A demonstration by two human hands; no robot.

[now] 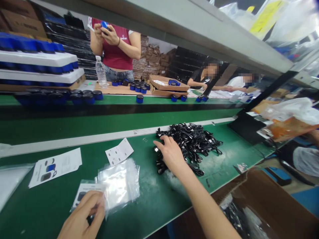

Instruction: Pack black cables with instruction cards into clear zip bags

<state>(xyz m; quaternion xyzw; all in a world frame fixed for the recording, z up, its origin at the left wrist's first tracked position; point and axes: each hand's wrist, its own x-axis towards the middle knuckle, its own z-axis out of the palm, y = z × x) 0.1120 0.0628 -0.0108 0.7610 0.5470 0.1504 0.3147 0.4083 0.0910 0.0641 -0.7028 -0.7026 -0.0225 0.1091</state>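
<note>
My left hand (86, 212) is closed on the edge of a clear plastic bag (74, 203) with a printed leaflet (83, 191) inside. Something dark shows between its fingers, too hidden to name. Beside it lies a stack of clear zip bags (122, 186). At the left edge of a heap of black USB cables (193, 139) is my right hand (171, 154), thumb and fingers apart. Whether its fingertips touch a cable I cannot tell. A folded instruction sheet (119, 152) rests behind the bags, and a pile of printed leaflets (56, 167) lies farther left.
A green bench (159, 205) runs beneath everything. Blue-and-black round devices (139, 98) line the raised ledge behind, near cardboard trays (169, 87) and a water bottle (100, 73). An open carton (269, 199) stands below at the right. Co-workers are across the bench.
</note>
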